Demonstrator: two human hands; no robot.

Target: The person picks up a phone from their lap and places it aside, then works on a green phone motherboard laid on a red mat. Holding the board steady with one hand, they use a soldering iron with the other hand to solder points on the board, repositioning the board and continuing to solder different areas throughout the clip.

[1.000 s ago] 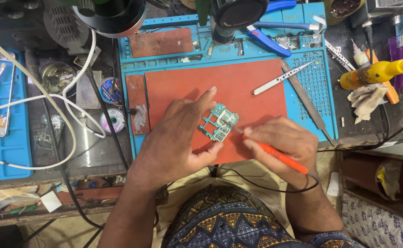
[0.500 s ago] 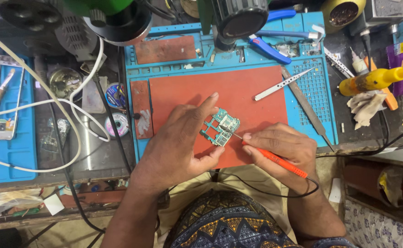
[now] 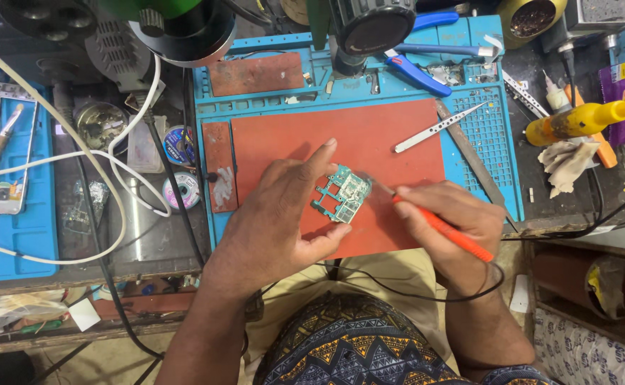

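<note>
Fingers of the left hand pinch a small green board by its edges, tilted over the red mat; the right hand grips an orange-handled iron like a pen, tip at the board's right edge; a slip could, I judge, drag the tip across parts or burn a fingertip, since the board is only hand-held; tweezers lie beyond, pliers farther; a black cord trails under the wrist.
</note>
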